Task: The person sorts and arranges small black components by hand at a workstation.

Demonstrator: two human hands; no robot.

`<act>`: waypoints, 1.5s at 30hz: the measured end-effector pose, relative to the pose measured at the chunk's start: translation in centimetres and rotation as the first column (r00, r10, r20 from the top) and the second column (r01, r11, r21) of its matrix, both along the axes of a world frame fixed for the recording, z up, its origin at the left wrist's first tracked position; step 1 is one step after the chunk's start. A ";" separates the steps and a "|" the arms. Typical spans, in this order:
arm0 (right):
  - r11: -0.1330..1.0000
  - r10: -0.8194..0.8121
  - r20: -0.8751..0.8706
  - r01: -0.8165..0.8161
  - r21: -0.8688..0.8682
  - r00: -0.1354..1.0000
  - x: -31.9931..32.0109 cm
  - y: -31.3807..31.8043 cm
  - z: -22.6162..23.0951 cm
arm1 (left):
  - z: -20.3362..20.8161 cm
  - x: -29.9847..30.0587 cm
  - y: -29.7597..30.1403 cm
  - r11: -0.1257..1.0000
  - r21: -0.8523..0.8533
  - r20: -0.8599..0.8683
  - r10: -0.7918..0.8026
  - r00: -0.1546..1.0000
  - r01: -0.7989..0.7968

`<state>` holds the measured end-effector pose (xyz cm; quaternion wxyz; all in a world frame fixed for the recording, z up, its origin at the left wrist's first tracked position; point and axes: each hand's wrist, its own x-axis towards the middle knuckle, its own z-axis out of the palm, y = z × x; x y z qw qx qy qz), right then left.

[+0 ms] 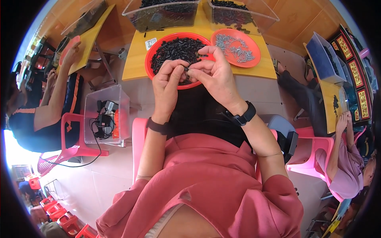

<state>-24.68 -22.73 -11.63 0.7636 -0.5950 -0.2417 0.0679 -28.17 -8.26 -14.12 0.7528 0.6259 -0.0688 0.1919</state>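
Note:
Both hands meet over the near rim of a red round basin heaped with small black plastic pieces. My left hand pinches a small black piece between thumb and fingers. From the other side, my right hand closes thumb and forefinger at the same spot; what its fingertips hold is too small and covered to make out. Just right of the basin lies an orange-red plate with many small silvery metal pieces, which look like screws or pins.
Clear bins of black parts stand at the table's far edge. A clear box with cables and black devices sits on the left floor. People work at side tables, left and right. Pink chairs stand nearby.

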 end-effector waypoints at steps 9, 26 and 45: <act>1.000 0.015 -0.005 -0.015 0.009 1.000 0.0 -0.2 0.3 | -0.2 0.1 0.2 0.999 0.025 0.046 -0.028 0.999 0.027; 0.967 -0.042 0.256 0.104 -0.234 0.966 -1.2 -0.4 1.8 | -0.8 0.3 -0.2 0.960 -0.245 -0.058 -0.158 0.986 0.139; 0.775 0.074 0.808 0.476 -0.416 0.585 0.2 -1.3 1.0 | -1.0 0.5 0.4 0.894 -0.373 -0.119 -0.313 0.942 0.250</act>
